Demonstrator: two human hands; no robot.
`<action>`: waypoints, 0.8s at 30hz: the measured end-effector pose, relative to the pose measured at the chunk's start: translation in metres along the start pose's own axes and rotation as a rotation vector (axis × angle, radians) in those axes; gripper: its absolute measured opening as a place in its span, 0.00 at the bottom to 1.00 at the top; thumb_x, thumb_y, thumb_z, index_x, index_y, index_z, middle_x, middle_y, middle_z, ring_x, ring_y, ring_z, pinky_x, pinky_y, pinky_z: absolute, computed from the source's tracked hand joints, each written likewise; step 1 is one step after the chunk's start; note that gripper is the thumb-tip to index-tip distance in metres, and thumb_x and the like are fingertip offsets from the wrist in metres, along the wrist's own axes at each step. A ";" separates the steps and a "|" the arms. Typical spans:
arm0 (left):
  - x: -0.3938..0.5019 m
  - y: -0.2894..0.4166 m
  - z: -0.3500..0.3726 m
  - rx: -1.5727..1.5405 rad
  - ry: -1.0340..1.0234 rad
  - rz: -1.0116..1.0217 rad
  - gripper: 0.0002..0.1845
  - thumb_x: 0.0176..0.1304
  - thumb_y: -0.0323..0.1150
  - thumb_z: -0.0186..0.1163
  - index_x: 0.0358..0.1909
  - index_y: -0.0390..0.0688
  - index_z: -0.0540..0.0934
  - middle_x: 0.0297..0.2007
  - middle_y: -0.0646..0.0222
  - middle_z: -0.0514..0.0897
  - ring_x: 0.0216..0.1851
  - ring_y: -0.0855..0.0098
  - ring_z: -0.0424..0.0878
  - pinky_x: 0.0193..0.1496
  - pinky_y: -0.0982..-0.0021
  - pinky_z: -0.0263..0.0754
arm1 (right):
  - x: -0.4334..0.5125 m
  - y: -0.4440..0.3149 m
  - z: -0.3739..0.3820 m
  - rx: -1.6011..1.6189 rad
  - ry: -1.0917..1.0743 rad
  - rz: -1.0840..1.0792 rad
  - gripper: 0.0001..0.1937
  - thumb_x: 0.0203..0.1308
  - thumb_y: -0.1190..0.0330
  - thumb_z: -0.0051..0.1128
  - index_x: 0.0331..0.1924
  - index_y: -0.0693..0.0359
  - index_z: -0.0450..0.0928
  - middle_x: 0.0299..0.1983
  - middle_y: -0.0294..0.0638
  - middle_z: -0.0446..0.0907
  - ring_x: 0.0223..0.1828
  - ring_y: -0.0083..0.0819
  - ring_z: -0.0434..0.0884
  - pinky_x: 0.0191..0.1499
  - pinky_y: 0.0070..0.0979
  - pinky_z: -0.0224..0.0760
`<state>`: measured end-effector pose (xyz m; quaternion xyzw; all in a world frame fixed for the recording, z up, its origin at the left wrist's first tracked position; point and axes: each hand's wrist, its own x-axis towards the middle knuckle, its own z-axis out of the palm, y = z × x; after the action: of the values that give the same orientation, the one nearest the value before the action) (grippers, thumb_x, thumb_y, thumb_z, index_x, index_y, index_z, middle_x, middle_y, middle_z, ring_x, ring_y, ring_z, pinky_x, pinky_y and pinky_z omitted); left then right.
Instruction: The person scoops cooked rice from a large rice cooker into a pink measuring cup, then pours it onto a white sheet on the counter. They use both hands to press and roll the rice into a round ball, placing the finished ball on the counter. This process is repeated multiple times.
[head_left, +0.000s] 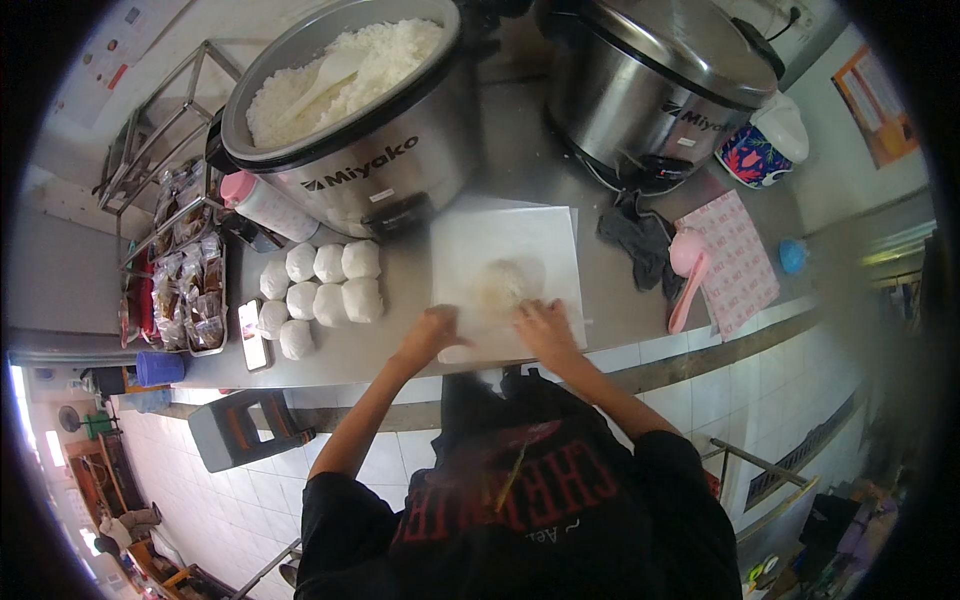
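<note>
A mound of cooked rice (504, 288), blurred, lies on white wrapping paper (495, 236) in front of me. My left hand (433, 336) is at the paper's lower left edge, its thumb pointing inward; whether it pinches the sheet is unclear. Just below the rice, my right hand (546, 331) touches the paper with bent fingers, and blur hides whether they grip it. To the left sit several round white paper-wrapped bundles (328, 306) in loose rows.
An uncovered Miyako rice cooker (390, 161) full of rice holds a white paddle (330, 79). Right of it stands a lidded cooker (622, 97). A pink scoop (688, 262), dark cloth (637, 240), phone (253, 337), bottle (274, 206) and tray of packets (204, 300) surround the workspace.
</note>
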<state>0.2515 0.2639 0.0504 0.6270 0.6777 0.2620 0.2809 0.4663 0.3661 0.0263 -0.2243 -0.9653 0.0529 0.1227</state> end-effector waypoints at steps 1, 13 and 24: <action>-0.001 -0.002 0.000 -0.017 0.009 -0.022 0.19 0.37 0.33 0.72 0.20 0.37 0.69 0.22 0.62 0.74 0.26 0.61 0.75 0.30 0.64 0.69 | -0.013 0.017 -0.003 -0.115 -0.041 0.018 0.14 0.51 0.66 0.54 0.42 0.59 0.71 0.37 0.43 0.72 0.43 0.37 0.73 0.46 0.42 0.62; -0.037 -0.035 0.019 -0.225 0.164 0.002 0.11 0.51 0.25 0.62 0.38 0.44 0.83 0.41 0.65 0.83 0.48 0.67 0.78 0.50 0.67 0.73 | -0.075 0.102 -0.018 0.849 -0.169 0.154 0.19 0.55 0.77 0.50 0.51 0.53 0.76 0.55 0.42 0.74 0.61 0.37 0.66 0.65 0.33 0.52; -0.018 -0.017 0.039 -0.341 0.493 -0.108 0.06 0.59 0.27 0.57 0.36 0.39 0.81 0.34 0.64 0.84 0.38 0.72 0.82 0.43 0.72 0.74 | -0.064 0.072 -0.017 1.226 0.015 0.297 0.13 0.53 0.78 0.56 0.44 0.62 0.79 0.56 0.40 0.73 0.61 0.40 0.68 0.63 0.37 0.56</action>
<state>0.2681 0.2451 0.0121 0.4513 0.7042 0.5009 0.2227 0.5564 0.4029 0.0175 -0.2451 -0.7173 0.6115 0.2269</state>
